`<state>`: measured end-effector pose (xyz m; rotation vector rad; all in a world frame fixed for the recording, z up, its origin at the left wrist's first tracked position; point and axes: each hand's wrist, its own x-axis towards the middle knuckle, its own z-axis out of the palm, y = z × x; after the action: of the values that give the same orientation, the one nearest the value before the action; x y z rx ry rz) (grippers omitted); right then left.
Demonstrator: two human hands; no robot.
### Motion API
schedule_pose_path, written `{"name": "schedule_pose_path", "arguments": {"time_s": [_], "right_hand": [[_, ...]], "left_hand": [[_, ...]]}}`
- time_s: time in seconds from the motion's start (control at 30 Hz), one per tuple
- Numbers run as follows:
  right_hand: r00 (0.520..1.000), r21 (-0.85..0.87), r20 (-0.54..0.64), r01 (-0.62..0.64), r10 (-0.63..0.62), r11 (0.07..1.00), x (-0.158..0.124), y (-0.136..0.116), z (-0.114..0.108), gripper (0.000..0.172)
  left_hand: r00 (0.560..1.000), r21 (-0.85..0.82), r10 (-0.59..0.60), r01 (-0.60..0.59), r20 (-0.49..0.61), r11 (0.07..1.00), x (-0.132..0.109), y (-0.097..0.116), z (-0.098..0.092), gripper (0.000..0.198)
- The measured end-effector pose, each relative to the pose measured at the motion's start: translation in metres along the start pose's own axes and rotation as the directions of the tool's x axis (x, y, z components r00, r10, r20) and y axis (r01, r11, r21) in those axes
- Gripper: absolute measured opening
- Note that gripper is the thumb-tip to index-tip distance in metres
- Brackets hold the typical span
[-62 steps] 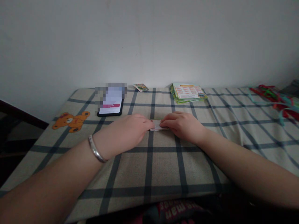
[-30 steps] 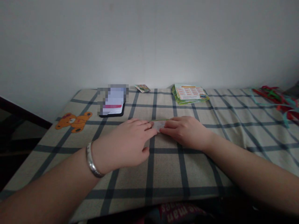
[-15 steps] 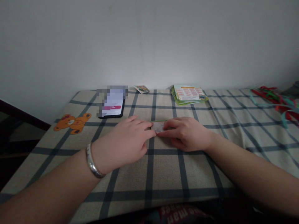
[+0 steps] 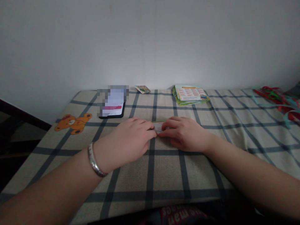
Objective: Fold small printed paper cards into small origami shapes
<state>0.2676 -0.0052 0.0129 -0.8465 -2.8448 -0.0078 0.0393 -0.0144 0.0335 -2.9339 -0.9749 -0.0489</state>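
Note:
A small piece of printed paper (image 4: 158,126), white with a green far edge, lies on the checked tablecloth between my two hands. My left hand (image 4: 133,139), with a silver bangle at the wrist, has its fingertips on the paper's left end. From the other side, my right hand (image 4: 184,134) has its bent fingers pressed on the paper's right part and covers much of it. Both hands are closed around the paper's ends, and their thumbs are mostly hidden.
A phone (image 4: 113,101) lies behind my left hand. By the wall are a small folded paper piece (image 4: 142,89) and a stack of printed leaflets (image 4: 191,94). An orange bear cutout (image 4: 73,124) lies at left, tangled ribbons (image 4: 278,100) at far right.
My left fingers have drawn in slightly on the paper, and my right fingers have shifted a little over it. The other things lie as before.

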Motion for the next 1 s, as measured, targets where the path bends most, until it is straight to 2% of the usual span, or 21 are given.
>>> {"name": "schedule_pose_path", "arguments": {"time_s": [0.53, 1.0], "right_hand": [[0.998, 0.038, -0.019, -0.06, 0.061, 0.997, -0.002, 0.004, -0.003, 0.03], [0.998, 0.081, -0.036, -0.051, 0.054, 0.995, -0.009, 0.013, -0.007, 0.029]], "left_hand": [[1.0, -0.004, 0.011, -0.011, 0.021, 1.0, 0.001, 0.001, 0.001, 0.024], [0.999, -0.013, 0.01, -0.01, 0.038, 1.0, 0.001, -0.001, -0.004, 0.028]]}}
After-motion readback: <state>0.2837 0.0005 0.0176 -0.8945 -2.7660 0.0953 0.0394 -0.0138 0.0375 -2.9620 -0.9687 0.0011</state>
